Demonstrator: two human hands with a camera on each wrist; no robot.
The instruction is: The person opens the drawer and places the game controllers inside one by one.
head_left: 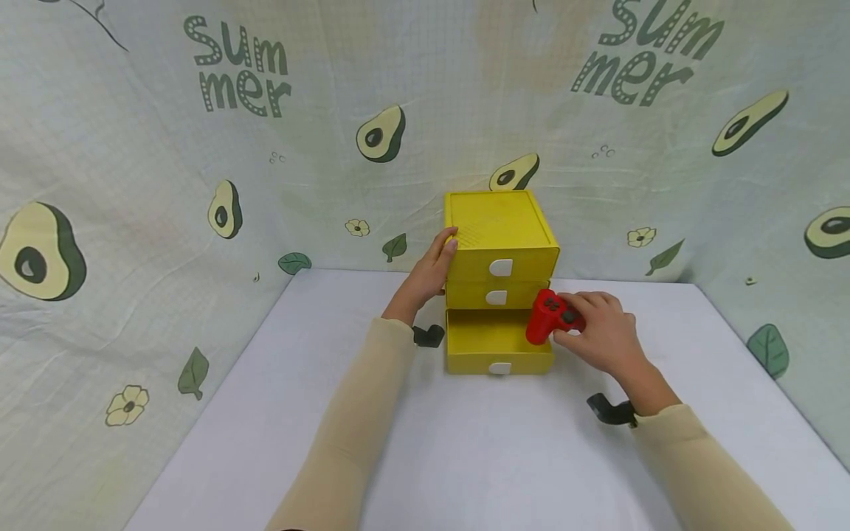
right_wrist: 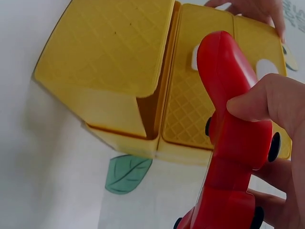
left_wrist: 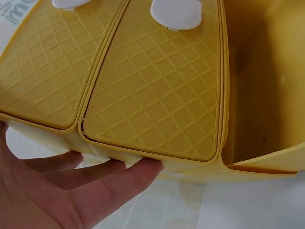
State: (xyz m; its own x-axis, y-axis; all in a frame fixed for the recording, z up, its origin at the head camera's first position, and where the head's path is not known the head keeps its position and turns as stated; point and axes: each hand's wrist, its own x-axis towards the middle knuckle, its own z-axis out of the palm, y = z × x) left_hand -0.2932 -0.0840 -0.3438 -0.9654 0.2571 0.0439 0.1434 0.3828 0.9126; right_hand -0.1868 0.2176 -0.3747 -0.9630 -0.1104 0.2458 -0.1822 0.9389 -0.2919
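Note:
A yellow three-drawer box (head_left: 499, 221) stands at the back of the table. Its bottom drawer (head_left: 498, 363) is pulled out, while the upper two are closed. Against the box's left side rests my left hand (head_left: 428, 274), its fingers fairly straight along the wall in the left wrist view. In my right hand (head_left: 600, 332) I hold a red game controller (head_left: 547, 317), tilted, above the right part of the open drawer. The right wrist view shows the thumb on the controller (right_wrist: 233, 138) and other fingers behind it, partly hidden.
White tabs (head_left: 501, 267) mark the drawer fronts. Behind the box hangs a pale cloth (head_left: 425, 66) printed with avocados and leaves. The white table (head_left: 505, 450) extends in front and to both sides. A black wrist-camera mount (head_left: 611, 410) sits at the right wrist.

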